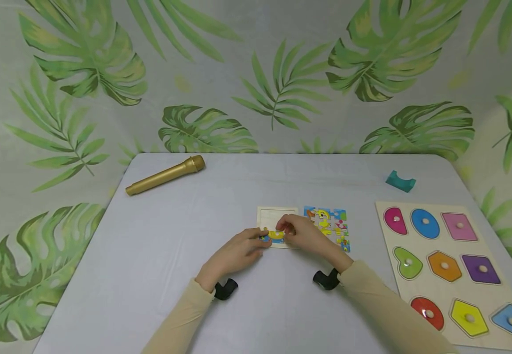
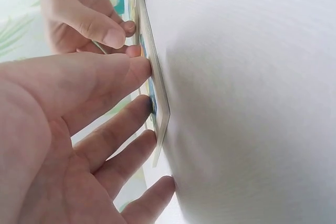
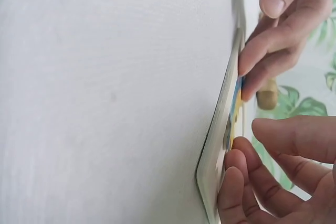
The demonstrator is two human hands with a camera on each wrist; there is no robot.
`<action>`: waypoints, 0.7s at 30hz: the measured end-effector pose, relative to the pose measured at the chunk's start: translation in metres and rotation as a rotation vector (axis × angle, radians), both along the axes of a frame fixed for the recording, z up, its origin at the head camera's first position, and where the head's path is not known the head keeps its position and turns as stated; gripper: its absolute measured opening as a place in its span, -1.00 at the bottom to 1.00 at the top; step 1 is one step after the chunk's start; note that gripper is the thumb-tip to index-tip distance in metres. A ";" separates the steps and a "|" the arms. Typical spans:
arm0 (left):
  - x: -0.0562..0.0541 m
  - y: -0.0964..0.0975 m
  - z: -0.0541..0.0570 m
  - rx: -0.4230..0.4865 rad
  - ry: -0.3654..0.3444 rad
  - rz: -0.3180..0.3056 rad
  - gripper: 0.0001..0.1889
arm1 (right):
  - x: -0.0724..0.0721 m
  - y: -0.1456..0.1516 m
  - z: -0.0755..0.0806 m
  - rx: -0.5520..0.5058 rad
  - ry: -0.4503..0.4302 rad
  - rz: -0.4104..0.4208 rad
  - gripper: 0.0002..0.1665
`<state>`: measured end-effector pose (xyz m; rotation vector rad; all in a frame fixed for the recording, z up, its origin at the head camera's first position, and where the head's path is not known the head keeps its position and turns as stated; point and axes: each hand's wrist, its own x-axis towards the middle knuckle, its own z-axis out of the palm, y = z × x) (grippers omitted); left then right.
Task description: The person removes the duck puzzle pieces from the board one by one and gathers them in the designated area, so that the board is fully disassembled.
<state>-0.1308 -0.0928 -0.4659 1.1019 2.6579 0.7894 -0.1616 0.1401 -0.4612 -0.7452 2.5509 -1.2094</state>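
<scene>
A small wooden puzzle tray (image 1: 269,215) lies near the middle of the table, with yellow and blue jigsaw pieces (image 1: 276,236) along its near side. The fingertips of my left hand (image 1: 237,251) rest on the tray's left part and those pieces. In the left wrist view its fingers stretch out to the tray edge (image 2: 161,103). From the right, my right hand (image 1: 302,233) touches the pieces and tray. The right wrist view shows its thumb apart from loosely bent fingers, with no piece visible between them. Fingers partly hide the pieces.
Right of the tray lie several colourful jigsaw pieces (image 1: 325,223), partly behind the right hand. A wooden shape board (image 1: 408,231) with knobbed pieces covers the table's right side. A teal curved block (image 1: 400,183) is behind it. A gold microphone (image 1: 165,175) lies back left.
</scene>
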 end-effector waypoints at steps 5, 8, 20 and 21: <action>0.001 0.000 0.001 -0.001 -0.008 0.006 -0.68 | 0.002 -0.003 0.002 -0.004 -0.002 0.000 -0.76; 0.001 0.000 0.001 -0.006 -0.009 0.009 -0.69 | 0.002 -0.004 0.001 -0.028 -0.011 -0.009 -0.75; -0.001 0.000 0.000 -0.012 -0.030 0.010 -0.70 | -0.002 -0.007 -0.005 -0.024 0.063 0.003 -0.70; -0.001 0.000 0.000 -0.010 -0.028 0.008 -0.70 | -0.002 -0.007 -0.004 -0.026 0.057 0.000 -0.70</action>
